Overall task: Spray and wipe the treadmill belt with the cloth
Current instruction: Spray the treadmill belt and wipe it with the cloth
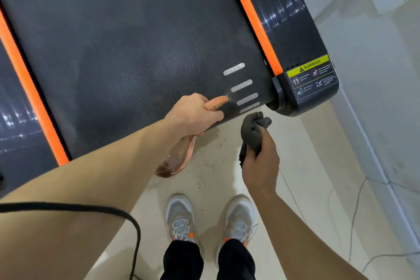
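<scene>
The black textured treadmill belt (127, 52) fills the upper left, bordered by orange side strips, with white dashed marks near its rear end. My left hand (193, 113) grips an orange-headed spray bottle (175, 159), nozzle over the belt's rear edge and pointing at the white marks, with a faint mist at its tip. The bottle's clear body hangs below my wrist. My right hand (261, 161) holds a bunched dark grey cloth (253, 129) over the floor, just behind the belt's rear right corner.
The treadmill's black right side rail (293, 36) ends in a cap with a yellow warning label (311, 75). My two grey shoes (181, 216) stand on the pale tiled floor, which has dark crumbs. A black cable (109, 209) crosses my left forearm. A white wall base runs at right.
</scene>
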`<action>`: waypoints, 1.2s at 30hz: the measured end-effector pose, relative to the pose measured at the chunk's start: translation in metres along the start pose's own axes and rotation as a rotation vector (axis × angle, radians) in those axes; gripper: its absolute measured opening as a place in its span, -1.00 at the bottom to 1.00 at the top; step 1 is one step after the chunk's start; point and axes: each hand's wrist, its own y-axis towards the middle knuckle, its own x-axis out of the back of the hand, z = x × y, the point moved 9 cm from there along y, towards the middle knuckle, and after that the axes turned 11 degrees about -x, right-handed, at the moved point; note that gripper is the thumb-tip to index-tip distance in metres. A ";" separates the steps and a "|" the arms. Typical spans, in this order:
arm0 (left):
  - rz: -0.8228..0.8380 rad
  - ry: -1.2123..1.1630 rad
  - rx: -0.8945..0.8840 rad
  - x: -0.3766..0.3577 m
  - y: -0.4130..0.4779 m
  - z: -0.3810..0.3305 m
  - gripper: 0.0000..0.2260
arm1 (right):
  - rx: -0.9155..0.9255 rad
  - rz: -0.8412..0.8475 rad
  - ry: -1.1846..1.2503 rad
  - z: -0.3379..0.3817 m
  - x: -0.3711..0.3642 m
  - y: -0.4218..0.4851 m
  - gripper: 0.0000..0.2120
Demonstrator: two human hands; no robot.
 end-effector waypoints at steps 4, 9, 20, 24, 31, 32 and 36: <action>-0.025 -0.016 -0.030 0.002 -0.004 0.002 -0.80 | 0.120 -0.045 0.041 0.031 0.005 0.012 -0.60; -0.116 -0.097 -0.052 0.011 -0.003 0.007 -0.84 | 0.369 -0.127 -0.050 0.081 0.010 0.024 -0.56; -0.204 -0.230 -0.054 0.031 -0.007 0.042 -0.84 | 0.749 -0.006 -0.731 0.092 -0.079 0.045 -0.31; -0.189 -0.262 -0.021 0.028 -0.016 0.058 -0.80 | 0.814 0.006 -0.785 0.108 -0.070 0.070 -0.37; -0.197 -0.352 -0.023 0.024 -0.034 0.072 -0.80 | 0.505 -0.146 -0.638 0.114 -0.073 0.065 -0.36; -0.212 -0.369 -0.027 0.024 -0.037 0.073 -0.79 | 0.599 -0.068 -0.679 0.099 -0.089 0.037 -0.32; -0.237 -0.465 -0.026 0.011 -0.048 0.079 -0.78 | 0.887 0.095 -0.834 0.083 -0.111 0.009 -0.25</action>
